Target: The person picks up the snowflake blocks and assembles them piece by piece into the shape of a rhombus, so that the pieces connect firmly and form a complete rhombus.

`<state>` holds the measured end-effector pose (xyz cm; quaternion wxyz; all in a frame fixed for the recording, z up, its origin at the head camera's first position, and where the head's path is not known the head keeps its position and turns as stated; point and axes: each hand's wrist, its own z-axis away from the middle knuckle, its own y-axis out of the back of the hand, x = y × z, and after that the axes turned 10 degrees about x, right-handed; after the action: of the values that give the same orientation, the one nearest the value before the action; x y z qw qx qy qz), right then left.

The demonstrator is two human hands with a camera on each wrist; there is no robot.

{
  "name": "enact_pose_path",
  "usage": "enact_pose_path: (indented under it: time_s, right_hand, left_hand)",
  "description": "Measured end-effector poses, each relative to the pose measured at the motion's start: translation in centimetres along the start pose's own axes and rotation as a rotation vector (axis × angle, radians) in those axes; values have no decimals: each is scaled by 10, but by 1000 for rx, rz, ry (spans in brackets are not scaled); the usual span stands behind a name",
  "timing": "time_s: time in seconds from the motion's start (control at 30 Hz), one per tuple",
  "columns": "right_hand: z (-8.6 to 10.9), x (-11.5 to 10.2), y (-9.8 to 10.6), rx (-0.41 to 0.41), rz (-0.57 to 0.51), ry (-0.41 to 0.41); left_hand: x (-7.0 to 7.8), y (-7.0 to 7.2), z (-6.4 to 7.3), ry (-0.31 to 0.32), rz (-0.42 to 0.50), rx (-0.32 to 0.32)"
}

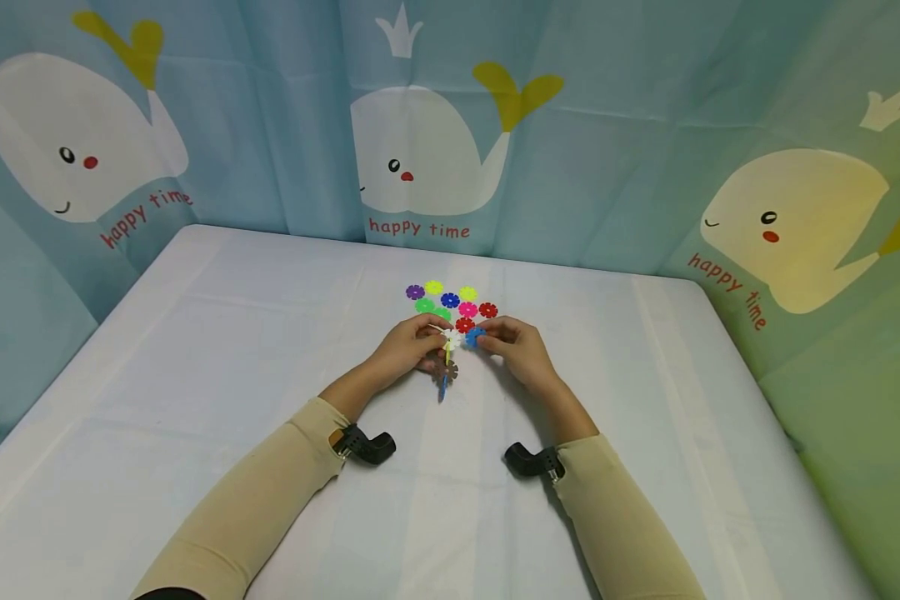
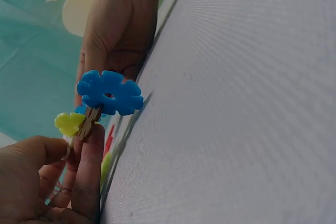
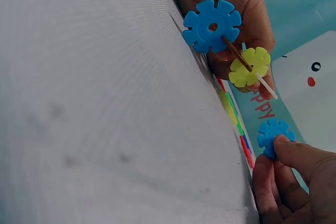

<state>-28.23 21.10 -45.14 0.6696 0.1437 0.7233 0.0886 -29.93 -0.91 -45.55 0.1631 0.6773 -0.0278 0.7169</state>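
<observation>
My left hand (image 1: 399, 352) holds a joined chain of notched, flower-shaped plastic discs. In it are a white disc (image 1: 453, 338), a yellow disc (image 3: 250, 67), a brown disc (image 1: 450, 372) and a blue disc (image 3: 203, 31) at the far end. The thumb and fingers pinch the chain at its white end, as the left wrist view shows. Facing it, my right hand (image 1: 521, 348) pinches a single blue disc (image 3: 269, 135) between thumb and fingertips. In the head view this disc is close beside the white one; whether they touch I cannot tell.
Several loose discs lie just beyond the hands, among them a purple disc (image 1: 416, 292), a pink disc (image 1: 468, 309), a red disc (image 1: 488, 310) and a green disc (image 1: 424, 306). A white-covered table (image 1: 270, 333) lies beneath. Behind it hangs a whale-print curtain (image 1: 285, 125).
</observation>
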Motion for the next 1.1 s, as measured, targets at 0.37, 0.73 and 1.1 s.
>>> enact_pose_path:
  time_s: [0.37, 0.73, 1.1]
  right_hand:
    - [1, -5, -3, -14, -100, 9]
    - [-1, -4, -5, -41, -91, 6]
    - [-3, -3, -7, -38, -80, -19]
  left_hand:
    - [3, -2, 1, 23, 23, -8]
    - [5, -2, 2, 33, 10, -4]
    - [4, -3, 1, 34, 16, -1]
